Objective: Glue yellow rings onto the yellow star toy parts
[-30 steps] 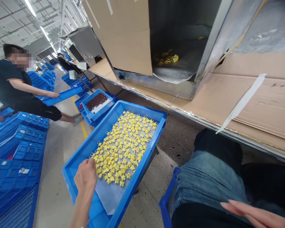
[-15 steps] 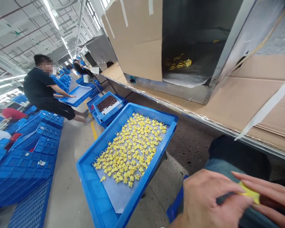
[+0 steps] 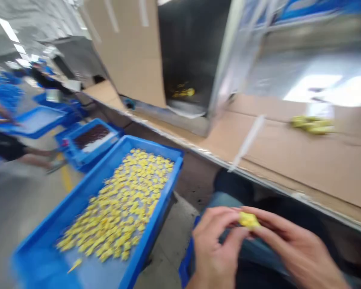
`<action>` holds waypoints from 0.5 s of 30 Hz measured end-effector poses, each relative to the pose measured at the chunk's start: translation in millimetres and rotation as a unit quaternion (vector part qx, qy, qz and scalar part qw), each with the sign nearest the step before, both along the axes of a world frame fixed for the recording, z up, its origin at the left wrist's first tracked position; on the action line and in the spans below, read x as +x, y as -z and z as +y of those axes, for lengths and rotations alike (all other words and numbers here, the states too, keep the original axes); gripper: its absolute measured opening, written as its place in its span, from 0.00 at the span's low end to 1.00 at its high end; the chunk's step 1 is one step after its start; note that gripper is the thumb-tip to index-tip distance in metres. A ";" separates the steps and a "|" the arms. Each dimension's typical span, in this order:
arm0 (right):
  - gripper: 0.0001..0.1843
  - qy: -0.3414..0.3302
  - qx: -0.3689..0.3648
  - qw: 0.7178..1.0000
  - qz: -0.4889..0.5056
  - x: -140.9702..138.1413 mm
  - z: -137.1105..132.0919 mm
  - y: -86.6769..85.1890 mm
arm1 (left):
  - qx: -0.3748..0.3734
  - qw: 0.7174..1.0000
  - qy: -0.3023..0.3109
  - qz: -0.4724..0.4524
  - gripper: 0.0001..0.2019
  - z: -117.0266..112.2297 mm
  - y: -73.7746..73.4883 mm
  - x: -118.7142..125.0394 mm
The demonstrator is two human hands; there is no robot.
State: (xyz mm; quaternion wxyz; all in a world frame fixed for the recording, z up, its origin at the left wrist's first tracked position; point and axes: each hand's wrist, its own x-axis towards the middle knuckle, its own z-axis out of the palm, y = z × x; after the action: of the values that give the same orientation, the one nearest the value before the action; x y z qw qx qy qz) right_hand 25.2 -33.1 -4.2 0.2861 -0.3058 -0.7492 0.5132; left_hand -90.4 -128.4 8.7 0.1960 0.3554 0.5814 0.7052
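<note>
**Left hand (image 3: 215,245) and right hand (image 3: 295,245) pinch a yellow piece (image 3: 249,220)**

From where I sit, the view is smeared with motion blur, so fine detail is hard to read. The fingers (image 3: 266,216) of both hands are closed on the small yellow piece, held together above the person's jeans (image 3: 225,199). The piece is mostly hidden by the fingertips, and its exact shape is too blurred to tell. A blue crate (image 3: 185,265) shows just below the left hand.

To the left, a large blue tray (image 3: 155,146) sits well below the hands, holding a dense spread of yellow pieces (image 3: 116,210) on a pale sheet (image 3: 93,271). One stray piece (image 3: 75,265) lies apart from the rest near the tray's lower edge. Just beyond it, a smaller blue tray (image 3: 93,122) holds dark pieces (image 3: 90,135).

On the right, a cardboard-covered worktop (image 3: 289,160) carries a blurred yellow bunch (image 3: 313,124). A dark opening (image 3: 186,48) stands behind it, with yellow bits (image 3: 183,92) inside. Farther left, a co-worker's legs (image 3: 33,154) stand beside the blue trays.
</note>
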 end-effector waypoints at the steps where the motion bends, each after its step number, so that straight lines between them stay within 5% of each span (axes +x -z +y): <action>1: 0.14 -0.002 -0.093 0.996 0.005 4.7 -0.4 -8.1 | 0.001 1.000 -0.002 -0.020 0.10 0.2 3.9 2.2; 4: 0.14 -0.016 -0.251 0.963 0.100 0.0 -4.1 -14.7 | 0.005 0.999 -0.013 -0.046 0.08 3.8 14.4 6.5; 7: 0.15 -0.020 -0.300 0.940 0.160 -6.0 -3.3 -7.7 | -0.007 0.999 -0.025 -0.025 0.07 6.8 19.8 9.0; 15: 0.11 -0.028 -0.197 0.960 0.196 6.0 -0.3 -9.4 | -0.011 0.999 -0.007 0.039 0.09 4.7 27.2 10.2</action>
State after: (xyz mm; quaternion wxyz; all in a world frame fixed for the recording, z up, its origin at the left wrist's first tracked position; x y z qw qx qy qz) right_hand 31.2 -33.5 5.2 0.3469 -0.2286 -0.5711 0.7080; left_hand -80.1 -123.7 -18.5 0.1722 0.3766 0.5985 0.6858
